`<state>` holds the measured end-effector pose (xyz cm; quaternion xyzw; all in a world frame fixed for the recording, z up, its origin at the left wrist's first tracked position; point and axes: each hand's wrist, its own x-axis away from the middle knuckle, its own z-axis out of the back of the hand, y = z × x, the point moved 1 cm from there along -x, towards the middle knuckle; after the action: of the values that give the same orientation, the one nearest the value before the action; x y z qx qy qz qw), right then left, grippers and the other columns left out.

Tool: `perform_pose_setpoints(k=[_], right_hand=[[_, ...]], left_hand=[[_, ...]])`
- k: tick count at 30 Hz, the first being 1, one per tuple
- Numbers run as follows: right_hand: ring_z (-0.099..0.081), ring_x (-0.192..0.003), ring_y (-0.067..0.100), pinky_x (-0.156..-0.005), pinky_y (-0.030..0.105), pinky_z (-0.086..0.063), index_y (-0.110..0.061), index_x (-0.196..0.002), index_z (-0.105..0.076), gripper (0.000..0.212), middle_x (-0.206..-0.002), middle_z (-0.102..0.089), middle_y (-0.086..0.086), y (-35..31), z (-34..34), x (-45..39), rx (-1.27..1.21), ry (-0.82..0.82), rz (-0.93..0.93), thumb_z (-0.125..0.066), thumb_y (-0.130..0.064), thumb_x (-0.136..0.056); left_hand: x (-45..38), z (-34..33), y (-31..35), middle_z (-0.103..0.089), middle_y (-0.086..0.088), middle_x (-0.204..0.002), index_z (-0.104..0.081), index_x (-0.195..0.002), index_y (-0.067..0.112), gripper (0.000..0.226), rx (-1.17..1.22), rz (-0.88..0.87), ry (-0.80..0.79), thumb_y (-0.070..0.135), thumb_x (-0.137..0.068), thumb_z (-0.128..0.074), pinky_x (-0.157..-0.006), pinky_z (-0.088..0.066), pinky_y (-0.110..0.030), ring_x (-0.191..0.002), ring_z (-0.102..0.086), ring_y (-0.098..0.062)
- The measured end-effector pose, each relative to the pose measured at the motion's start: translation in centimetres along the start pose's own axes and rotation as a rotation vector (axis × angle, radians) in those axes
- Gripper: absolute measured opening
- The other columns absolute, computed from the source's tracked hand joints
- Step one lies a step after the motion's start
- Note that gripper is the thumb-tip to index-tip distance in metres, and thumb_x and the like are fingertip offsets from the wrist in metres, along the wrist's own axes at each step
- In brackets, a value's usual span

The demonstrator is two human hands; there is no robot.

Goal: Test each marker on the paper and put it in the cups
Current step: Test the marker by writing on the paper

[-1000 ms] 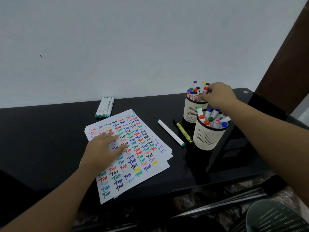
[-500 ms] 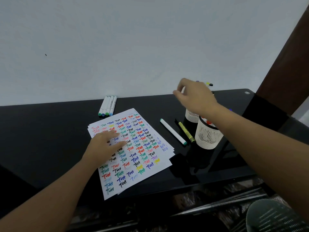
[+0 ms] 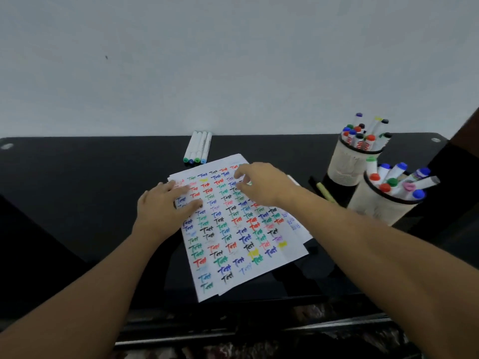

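Grip of the right hand (image 3: 261,183): fingers loosely curled above the paper's far edge, apparently holding nothing, though blur hides the fingertips.
Left hand (image 3: 162,207) lies flat, fingers straight, pressing the paper (image 3: 241,244) near its far left corner. Sheets sit stacked, slightly fanned, on the black worktop (image 3: 77,190), covered in rows of coloured "Test" marks. Four markers (image 3: 198,147) lie side by side just beyond the paper, caps toward it. Two pale mesh cups stand well to the right: far cup (image 3: 347,164) and near cup (image 3: 375,206), touching or nearly so, both full of capped markers. One yellow-green marker (image 3: 325,191) lies on the worktop between the right wrist and the cups.
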<state>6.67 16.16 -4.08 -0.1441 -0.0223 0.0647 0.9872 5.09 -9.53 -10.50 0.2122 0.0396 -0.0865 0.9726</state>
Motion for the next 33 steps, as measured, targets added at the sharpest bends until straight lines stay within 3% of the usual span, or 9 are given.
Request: perform_pose_setpoints(k=[9, 17, 23, 29, 33], right_hand=[[-0.06, -0.106, 0.019, -0.092, 0.04, -0.056, -0.039, -0.142, -0.054, 0.036, -0.124, -0.057, 0.0, -1.5, -2.6, -7.1, 0.072, 0.08, 0.06, -0.048, -0.026, -0.108], [-0.055, -0.103, 0.022, -0.082, 0.039, -0.054, -0.038, -0.147, -0.048, 0.062, -0.127, -0.055, 0.005, -3.9, -3.4, -13.3, 0.231, 0.047, 0.149, -0.059, -0.003, -0.096], [-0.058, -0.089, 0.019, -0.079, 0.041, -0.054, -0.03, -0.123, -0.056, 0.029, -0.108, -0.063, 0.001, -3.5, -4.0, -14.9, 0.321, 0.171, 0.204, -0.058, -0.011, -0.101], [-0.053, -0.114, 0.026, -0.091, 0.041, -0.045, -0.034, -0.136, -0.062, 0.04, -0.127, -0.054, 0.005, -2.9, -3.7, -15.6, 0.409, 0.143, 0.286, -0.06, -0.014, -0.102], [-0.052, -0.115, 0.029, -0.095, 0.042, -0.044, -0.023, -0.134, -0.061, 0.031, -0.126, -0.054, 0.01, -3.0, -3.2, -14.9, 0.488, 0.285, 0.401, -0.063, -0.022, -0.103]], left_hand=[[-0.6, -0.1, -0.1, -0.046, 0.01, -0.149, -0.062, -0.136, 0.039, 0.065, 0.084, 0.058, 0.061, 0.076, -0.082, -0.06, -0.12, -0.013, -0.043, -0.142, -0.03, -0.014], [-0.8, -0.4, -0.3, -0.045, 0.012, -0.147, -0.062, -0.134, 0.04, 0.061, 0.117, 0.063, 0.082, 0.074, -0.083, -0.061, -0.119, -0.009, -0.04, -0.141, -0.027, -0.012], [-0.7, -0.4, -0.3, -0.043, 0.012, -0.149, -0.061, -0.135, 0.041, 0.062, 0.12, 0.061, 0.085, 0.075, -0.083, -0.06, -0.119, -0.008, -0.041, -0.142, -0.026, -0.012], [-0.8, -0.5, -0.4, -0.043, 0.011, -0.149, -0.062, -0.135, 0.041, 0.062, 0.116, 0.054, 0.094, 0.075, -0.083, -0.06, -0.119, -0.009, -0.041, -0.142, -0.027, -0.013], [-0.8, -0.5, -0.4, -0.043, 0.011, -0.148, -0.061, -0.135, 0.041, 0.062, 0.107, 0.054, 0.096, 0.076, -0.083, -0.06, -0.119, -0.01, -0.041, -0.141, -0.027, -0.013]])
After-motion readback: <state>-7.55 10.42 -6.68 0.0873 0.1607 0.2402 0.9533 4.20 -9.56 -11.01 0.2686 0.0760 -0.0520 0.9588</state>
